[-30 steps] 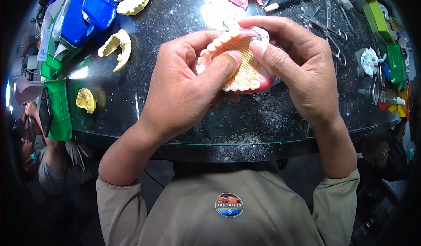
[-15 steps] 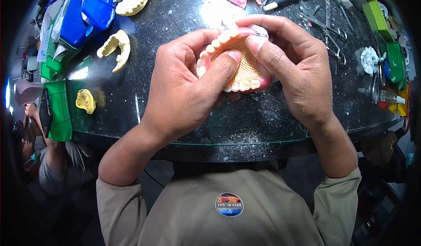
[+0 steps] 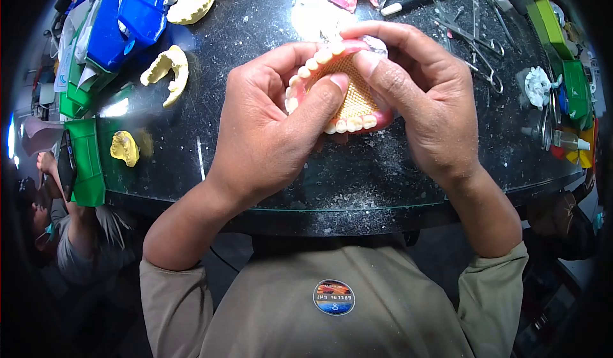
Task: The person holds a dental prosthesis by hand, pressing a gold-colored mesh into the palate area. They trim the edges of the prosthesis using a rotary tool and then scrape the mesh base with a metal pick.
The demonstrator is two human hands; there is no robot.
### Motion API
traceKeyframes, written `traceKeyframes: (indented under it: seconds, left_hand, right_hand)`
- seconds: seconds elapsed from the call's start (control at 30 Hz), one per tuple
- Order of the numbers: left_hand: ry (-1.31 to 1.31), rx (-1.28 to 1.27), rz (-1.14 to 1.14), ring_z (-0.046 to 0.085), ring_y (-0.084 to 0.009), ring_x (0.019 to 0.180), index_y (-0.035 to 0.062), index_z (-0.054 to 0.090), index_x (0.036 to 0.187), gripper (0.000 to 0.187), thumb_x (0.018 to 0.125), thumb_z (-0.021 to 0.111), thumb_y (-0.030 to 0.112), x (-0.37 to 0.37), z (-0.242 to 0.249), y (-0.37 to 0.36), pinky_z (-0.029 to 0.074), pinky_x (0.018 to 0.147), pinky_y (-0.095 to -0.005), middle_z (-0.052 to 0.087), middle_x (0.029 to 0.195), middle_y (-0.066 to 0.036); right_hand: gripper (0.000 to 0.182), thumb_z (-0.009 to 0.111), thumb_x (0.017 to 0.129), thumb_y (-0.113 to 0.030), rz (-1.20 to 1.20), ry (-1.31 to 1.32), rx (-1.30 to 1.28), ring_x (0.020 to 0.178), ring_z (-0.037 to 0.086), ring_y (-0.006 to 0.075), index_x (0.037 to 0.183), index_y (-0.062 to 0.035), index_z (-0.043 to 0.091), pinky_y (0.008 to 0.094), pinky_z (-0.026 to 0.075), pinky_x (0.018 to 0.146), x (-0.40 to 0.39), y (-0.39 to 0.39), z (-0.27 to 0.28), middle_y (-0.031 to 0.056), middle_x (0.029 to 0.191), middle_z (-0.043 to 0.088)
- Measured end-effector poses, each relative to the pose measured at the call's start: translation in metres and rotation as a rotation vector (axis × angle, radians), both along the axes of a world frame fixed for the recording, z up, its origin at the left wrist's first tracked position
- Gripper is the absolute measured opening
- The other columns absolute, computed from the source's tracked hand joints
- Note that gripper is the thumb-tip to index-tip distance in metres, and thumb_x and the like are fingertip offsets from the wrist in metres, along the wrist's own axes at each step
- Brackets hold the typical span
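Observation:
Both hands hold an upper denture (image 3: 359,101) above the dark bench. It has a row of off-white teeth, pink gum edges and a gold mesh palate. My left hand (image 3: 271,118) grips it from the left, thumb lying on the mesh and fingers hidden behind the teeth. My right hand (image 3: 429,93) pinches the right rear edge, its thumb pressed on the pink rim and its index finger curled over the far side. Something clear and shiny shows at that rim under the right fingers.
Yellow plaster casts (image 3: 167,74) lie at left near blue bins (image 3: 143,10) and a green bin (image 3: 86,160). Scissor-like tools (image 3: 476,38), a black-handled tool (image 3: 415,3) and crumpled tissue (image 3: 539,88) lie at right. White dust (image 3: 357,208) covers the front edge. Another person (image 3: 83,230) sits at far left.
My right hand and the denture have shifted very slightly to the left. The right thumb sits a touch further toward the front teeth. Both hands keep their hold.

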State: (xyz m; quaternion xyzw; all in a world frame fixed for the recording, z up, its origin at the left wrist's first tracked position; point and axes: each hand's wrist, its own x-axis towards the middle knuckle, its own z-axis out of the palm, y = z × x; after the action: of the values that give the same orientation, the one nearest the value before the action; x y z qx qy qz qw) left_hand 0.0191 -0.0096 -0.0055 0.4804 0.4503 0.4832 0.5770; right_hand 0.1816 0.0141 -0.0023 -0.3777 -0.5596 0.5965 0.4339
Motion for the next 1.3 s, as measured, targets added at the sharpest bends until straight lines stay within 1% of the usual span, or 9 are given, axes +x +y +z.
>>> traceKeyframes:
  seconds: [0.17,0.23,0.27,0.33,0.53,0.63,0.83,1.17,1.3]
  left_hand:
    - [0.018,-0.022,0.001,0.052,0.0000,0.056,-0.0049,0.059,0.105,0.022,0.088,0.059,0.010,-0.0004,0.0007,-0.0001,0.039,0.045,-0.0150,0.062,0.074,-0.002]
    - [0.052,-0.050,-0.023,0.056,-0.0053,0.067,-0.0057,0.057,0.108,0.025,0.088,0.058,0.010,-0.0023,0.0023,0.0003,0.043,0.058,-0.0192,0.063,0.083,-0.006]
    - [0.079,-0.076,-0.048,0.060,-0.0105,0.079,-0.0066,0.054,0.111,0.029,0.088,0.057,0.010,-0.0041,0.0057,0.0007,0.048,0.070,-0.0233,0.063,0.092,-0.009]
    - [0.100,-0.104,-0.071,0.064,-0.0158,0.090,-0.0076,0.052,0.114,0.032,0.088,0.056,0.010,-0.0048,0.0078,0.0008,0.052,0.083,-0.0275,0.063,0.101,-0.013]
    - [0.087,-0.097,-0.078,0.064,-0.0160,0.090,-0.0076,0.052,0.115,0.032,0.088,0.055,0.010,-0.0055,0.0075,0.0006,0.053,0.082,-0.0275,0.063,0.101,-0.013]
    - [0.095,-0.100,-0.079,0.064,-0.0159,0.090,-0.0077,0.052,0.115,0.032,0.088,0.055,0.010,-0.0057,0.0079,0.0009,0.053,0.082,-0.0275,0.063,0.102,-0.014]
    - [0.096,-0.087,-0.090,0.064,-0.0157,0.090,-0.0078,0.052,0.115,0.032,0.088,0.055,0.010,-0.0065,0.0070,0.0012,0.053,0.082,-0.0274,0.063,0.101,-0.014]
    - [0.091,-0.100,-0.111,0.065,-0.0150,0.086,-0.0083,0.052,0.114,0.032,0.088,0.054,0.010,-0.0064,0.0083,0.0016,0.054,0.077,-0.0253,0.063,0.099,-0.014]
    - [0.102,-0.109,-0.113,0.065,-0.0153,0.087,-0.0084,0.052,0.114,0.032,0.088,0.054,0.010,-0.0066,0.0096,0.0019,0.054,0.078,-0.0258,0.063,0.099,-0.014]
  right_hand:
    - [0.025,0.058,0.090,-0.011,0.004,-0.004,0.007,0.079,0.056,0.0028,0.113,-0.0010,0.059,0.0163,0.045,0.068,-0.0004,0.0007,-0.0016,0.0030,0.089,0.063]
    - [0.026,0.058,0.090,-0.011,0.024,-0.010,-0.027,0.080,0.056,0.0031,0.113,-0.0009,0.059,0.0165,0.046,0.068,0.0015,0.0006,0.0026,0.0034,0.089,0.063]
    - [0.026,0.058,0.090,-0.011,0.017,0.005,-0.017,0.079,0.056,0.0031,0.113,-0.0008,0.059,0.0164,0.045,0.068,0.0009,0.0007,0.0013,0.0035,0.089,0.063]
    - [0.026,0.058,0.089,-0.011,0.003,0.034,0.004,0.079,0.057,0.0032,0.113,-0.0007,0.059,0.0163,0.045,0.067,-0.0008,0.0009,-0.0029,0.0037,0.089,0.063]
    - [0.026,0.058,0.089,-0.010,0.014,0.062,-0.036,0.080,0.058,0.0041,0.113,0.0002,0.059,0.0170,0.047,0.068,-0.0007,-0.0001,0.0007,0.0045,0.090,0.063]
    - [0.026,0.058,0.089,-0.010,0.034,0.048,-0.059,0.083,0.059,0.0056,0.113,0.0003,0.059,0.0189,0.048,0.073,0.0008,0.0007,0.0033,0.0053,0.091,0.064]
    - [0.026,0.059,0.089,-0.009,0.018,0.052,-0.012,0.087,0.060,0.0081,0.112,0.0002,0.059,0.0222,0.048,0.079,-0.0010,0.0011,-0.0015,0.0069,0.094,0.064]
    - [0.023,0.059,0.088,-0.009,0.001,0.010,0.011,0.086,0.060,0.0079,0.110,0.0000,0.060,0.0215,0.048,0.077,-0.0009,0.0013,-0.0009,0.0067,0.093,0.064]
    - [0.024,0.060,0.088,-0.009,0.007,0.016,-0.002,0.085,0.060,0.0075,0.110,-0.0002,0.060,0.0211,0.049,0.076,-0.0006,0.0013,0.0018,0.0065,0.092,0.064]
